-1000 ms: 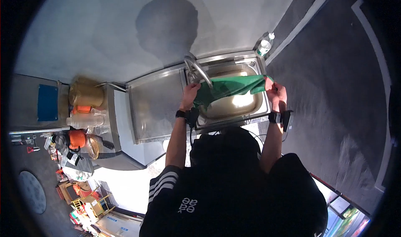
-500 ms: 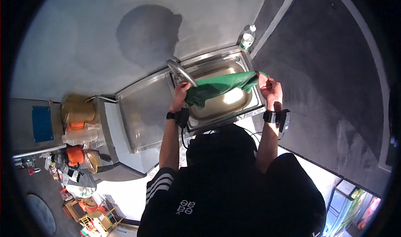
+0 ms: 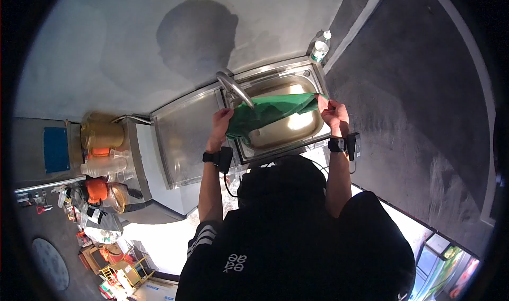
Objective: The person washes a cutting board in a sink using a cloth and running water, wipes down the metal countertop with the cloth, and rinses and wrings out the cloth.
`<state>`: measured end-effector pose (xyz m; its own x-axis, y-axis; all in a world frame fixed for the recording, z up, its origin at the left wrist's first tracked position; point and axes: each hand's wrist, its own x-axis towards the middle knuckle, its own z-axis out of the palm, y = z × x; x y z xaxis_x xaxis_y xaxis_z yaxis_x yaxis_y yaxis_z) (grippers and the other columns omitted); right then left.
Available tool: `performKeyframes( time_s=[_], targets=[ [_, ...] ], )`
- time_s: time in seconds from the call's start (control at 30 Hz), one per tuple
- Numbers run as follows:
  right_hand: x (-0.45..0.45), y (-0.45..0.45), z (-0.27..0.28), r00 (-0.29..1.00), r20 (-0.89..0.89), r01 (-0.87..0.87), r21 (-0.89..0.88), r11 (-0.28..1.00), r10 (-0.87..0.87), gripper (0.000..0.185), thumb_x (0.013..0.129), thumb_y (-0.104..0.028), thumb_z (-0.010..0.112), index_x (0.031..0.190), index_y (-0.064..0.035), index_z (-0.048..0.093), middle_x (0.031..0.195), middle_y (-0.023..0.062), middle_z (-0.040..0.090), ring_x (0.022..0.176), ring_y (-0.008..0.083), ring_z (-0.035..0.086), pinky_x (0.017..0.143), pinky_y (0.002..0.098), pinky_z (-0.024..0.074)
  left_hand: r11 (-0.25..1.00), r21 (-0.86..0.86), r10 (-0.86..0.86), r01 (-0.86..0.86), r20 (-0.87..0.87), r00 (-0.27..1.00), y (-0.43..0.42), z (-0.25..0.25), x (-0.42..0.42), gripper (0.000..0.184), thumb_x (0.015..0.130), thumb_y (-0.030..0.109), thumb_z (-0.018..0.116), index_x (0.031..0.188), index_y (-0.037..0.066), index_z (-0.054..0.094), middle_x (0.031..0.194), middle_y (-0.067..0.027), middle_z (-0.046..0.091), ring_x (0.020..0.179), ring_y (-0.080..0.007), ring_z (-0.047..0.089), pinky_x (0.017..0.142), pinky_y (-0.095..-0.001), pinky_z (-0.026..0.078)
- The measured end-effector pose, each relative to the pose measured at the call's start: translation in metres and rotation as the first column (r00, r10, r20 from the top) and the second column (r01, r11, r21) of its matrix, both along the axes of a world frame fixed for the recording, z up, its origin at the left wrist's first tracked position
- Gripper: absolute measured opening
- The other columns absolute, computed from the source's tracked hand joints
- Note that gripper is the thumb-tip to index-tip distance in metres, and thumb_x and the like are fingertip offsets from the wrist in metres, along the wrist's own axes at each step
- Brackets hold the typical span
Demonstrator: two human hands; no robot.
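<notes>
A green cloth (image 3: 275,109) is stretched between my two hands above the sink basin (image 3: 286,136). My left hand (image 3: 220,125) grips its left end, left of the faucet and by the edge of the drainboard. At the other end, my right hand (image 3: 334,116) pinches a corner over the sink's right rim. Between them the fabric sags a little, and its lower left part hangs down in folds. The curved metal faucet (image 3: 236,88) arches over the cloth's left part, its spout tip close to the fabric. Both wrists carry black strapped devices.
A clear plastic bottle (image 3: 319,47) stands at the sink's back right corner. Left of the basin lies a steel drainboard (image 3: 185,136). Farther left, clear plastic cups (image 3: 106,166) and a yellowish container (image 3: 103,132) sit on a counter. Walls bound the back and right.
Both hands have shifted left with the cloth, the left one moving from beside the faucet toward the drainboard. The cloth stays held at both ends.
</notes>
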<state>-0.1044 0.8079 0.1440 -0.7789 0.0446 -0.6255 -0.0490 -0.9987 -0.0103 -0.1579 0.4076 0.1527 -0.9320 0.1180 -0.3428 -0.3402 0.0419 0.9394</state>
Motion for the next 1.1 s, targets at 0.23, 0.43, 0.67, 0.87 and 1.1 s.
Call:
performKeyframes(
  time_s=[0.23,0.43,0.67,0.87,1.1],
  targets=[
    [-0.009,-0.013,-0.009,0.995,-0.019,-0.103,-0.025,0.994,0.103,0.035,0.093,-0.002,0.037,0.116,0.0234,0.040,0.116,0.0346,0.056,0.103,0.0409,0.061,0.093,0.0455,0.0517,0.999,-0.038,0.021,-0.023,-0.053,0.998,-0.015,0.011,0.015,0.019,0.090,0.018,0.063,0.095,0.001,0.065,0.084,-0.0019,0.063,0.077,-0.0095,0.056,0.070,-0.0234,0.043],
    [-0.005,-0.024,-0.004,0.972,-0.116,-0.217,-0.095,0.972,0.205,0.038,0.097,-0.008,0.034,0.114,0.0245,0.042,0.109,0.0338,0.058,0.098,0.0389,0.063,0.090,0.0438,0.0544,0.997,-0.083,0.000,-0.003,-0.030,1.000,-0.025,0.032,0.026,0.013,0.091,0.016,0.062,0.091,0.003,0.063,0.083,-0.0003,0.061,0.076,-0.0087,0.054,0.069,-0.0232,0.042],
    [-0.009,-0.050,-0.010,0.976,-0.101,-0.202,-0.072,0.977,0.194,0.033,0.095,-0.003,0.038,0.114,0.0238,0.040,0.114,0.0336,0.055,0.102,0.0391,0.060,0.093,0.0420,0.0525,0.998,0.011,0.058,-0.057,-0.023,0.998,-0.032,0.055,0.044,0.011,0.092,0.014,0.060,0.087,0.005,0.060,0.082,0.0008,0.060,0.076,-0.0076,0.053,0.069,-0.0228,0.041],
    [-0.007,-0.066,-0.026,0.959,-0.158,-0.238,-0.002,0.971,0.235,0.034,0.094,-0.003,0.038,0.115,0.0244,0.037,0.114,0.0387,0.053,0.101,0.0408,0.060,0.092,0.0433,0.0528,0.997,0.059,0.055,-0.053,-0.034,0.998,-0.037,0.083,0.055,0.008,0.091,0.011,0.060,0.086,0.005,0.061,0.081,0.0010,0.060,0.075,-0.0076,0.053,0.069,-0.0226,0.042],
    [-0.019,-0.098,-0.033,0.959,-0.060,-0.272,0.085,0.958,0.278,0.026,0.093,-0.004,0.037,0.100,0.0198,0.048,0.106,0.0358,0.058,0.096,0.0405,0.062,0.087,0.0449,0.0543,0.983,0.125,0.130,-0.136,0.050,0.990,-0.050,0.110,0.072,0.006,0.088,0.008,0.061,0.084,0.003,0.062,0.078,0.0007,0.061,0.072,-0.0065,0.054,0.066,-0.0219,0.042]
  ],
)
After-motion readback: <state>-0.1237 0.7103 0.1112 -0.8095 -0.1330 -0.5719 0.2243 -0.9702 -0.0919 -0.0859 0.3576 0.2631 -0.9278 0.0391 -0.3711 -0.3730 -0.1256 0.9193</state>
